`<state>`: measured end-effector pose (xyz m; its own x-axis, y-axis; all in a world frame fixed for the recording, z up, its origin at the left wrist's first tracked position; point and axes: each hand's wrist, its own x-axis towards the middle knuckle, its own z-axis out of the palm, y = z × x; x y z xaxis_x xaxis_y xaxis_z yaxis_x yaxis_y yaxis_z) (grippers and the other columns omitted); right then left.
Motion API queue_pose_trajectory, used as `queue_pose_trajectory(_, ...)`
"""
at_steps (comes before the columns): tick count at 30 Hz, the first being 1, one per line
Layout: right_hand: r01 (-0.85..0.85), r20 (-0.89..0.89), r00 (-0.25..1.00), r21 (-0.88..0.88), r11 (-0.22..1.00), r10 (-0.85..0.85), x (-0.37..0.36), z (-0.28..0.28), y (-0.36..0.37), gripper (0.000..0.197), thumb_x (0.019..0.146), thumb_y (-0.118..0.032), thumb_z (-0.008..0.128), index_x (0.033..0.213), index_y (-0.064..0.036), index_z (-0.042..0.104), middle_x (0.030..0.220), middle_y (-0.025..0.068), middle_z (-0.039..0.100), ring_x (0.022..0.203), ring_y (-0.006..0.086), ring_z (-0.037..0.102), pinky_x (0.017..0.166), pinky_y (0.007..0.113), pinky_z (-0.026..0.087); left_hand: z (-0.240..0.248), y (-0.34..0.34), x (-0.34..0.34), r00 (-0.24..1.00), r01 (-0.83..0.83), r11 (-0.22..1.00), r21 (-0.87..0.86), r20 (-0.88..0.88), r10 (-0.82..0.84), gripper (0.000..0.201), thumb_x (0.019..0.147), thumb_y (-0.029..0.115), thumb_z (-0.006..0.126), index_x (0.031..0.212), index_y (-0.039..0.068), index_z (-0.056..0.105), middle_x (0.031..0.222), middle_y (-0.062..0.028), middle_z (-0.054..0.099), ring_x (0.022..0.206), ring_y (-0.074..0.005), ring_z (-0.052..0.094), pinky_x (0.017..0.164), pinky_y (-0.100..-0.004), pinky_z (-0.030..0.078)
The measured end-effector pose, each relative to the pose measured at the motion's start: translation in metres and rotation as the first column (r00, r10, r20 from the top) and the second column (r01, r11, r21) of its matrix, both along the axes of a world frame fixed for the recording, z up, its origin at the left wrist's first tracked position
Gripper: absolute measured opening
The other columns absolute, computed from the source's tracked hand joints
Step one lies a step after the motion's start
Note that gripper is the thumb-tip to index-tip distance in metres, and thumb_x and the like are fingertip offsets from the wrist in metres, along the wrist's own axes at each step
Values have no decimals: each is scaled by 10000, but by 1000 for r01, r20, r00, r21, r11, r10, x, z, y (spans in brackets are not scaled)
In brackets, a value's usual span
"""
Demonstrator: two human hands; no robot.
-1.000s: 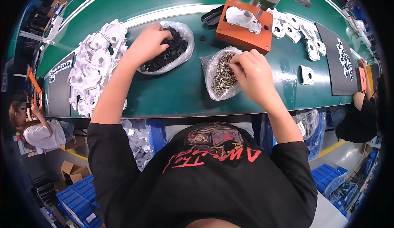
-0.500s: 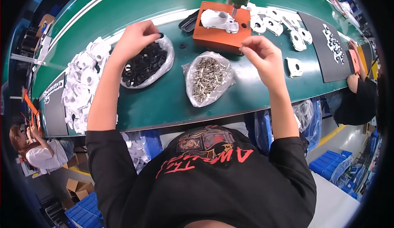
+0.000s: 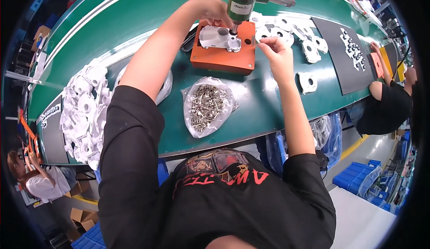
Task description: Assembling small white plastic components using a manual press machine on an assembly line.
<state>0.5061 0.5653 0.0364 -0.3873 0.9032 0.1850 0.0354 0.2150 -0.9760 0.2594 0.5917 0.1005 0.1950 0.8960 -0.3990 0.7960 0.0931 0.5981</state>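
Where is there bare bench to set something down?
Between the screw bag, orange block and right forearm; also between that forearm and the right mat, nearer than the lone white part. Crowded: the left white pile and white cluster right of the block.

block (image 3: pixel 219 64): orange | housing (image 3: pixel 209 41): white | press (image 3: pixel 242 0): green | tabletop (image 3: pixel 264 114): green | screws (image 3: pixel 207 107): silvery | shirt (image 3: pixel 251 208): black, red lettering (image 3: pixel 260 177)
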Motion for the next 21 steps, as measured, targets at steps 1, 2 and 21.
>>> queue_pose_trajectory(1, 7, 14, 1000, 5, 1000, -7, -2, 1, 1, 138, 810, -90, 644, 907, 6, 619, 850, 29, 630, 797, 78, 567, 751, 220, 440, -4, 5, -1, 1000, 2, 1000, -3, 1, -2, 294, 705, 326, 740, 875, 93, 686, 758, -7, 590, 699, -119, 528, 623, -265, 458)
queue_pose_trajectory(2, 8, 15, 1000, 2, 1000, -8, -4, 1, 3, 138, 810, -90, 644, 907, 6, 619, 850, 29, 630, 797, 78, 567, 751, 220, 440, -8, 8, -2, 997, 19, 1000, 17, -81, -18, 308, 696, 332, 744, 884, 97, 682, 739, -7, 577, 685, -121, 530, 615, -267, 465)
queue_pose_trajectory(21, -74, 76, 995, 185, 980, 60, -56, -17, 21, 135, 784, -62, 645, 889, 22, 648, 777, 73, 662, 704, 119, 619, 667, 244, 484, -43, -119, 27, 958, -279, 751, 598, 122, 259, 399, 788, 206, 639, 1078, -26, 494, 867, -180, 610, 863, -332, 606, 796, -392, 469)
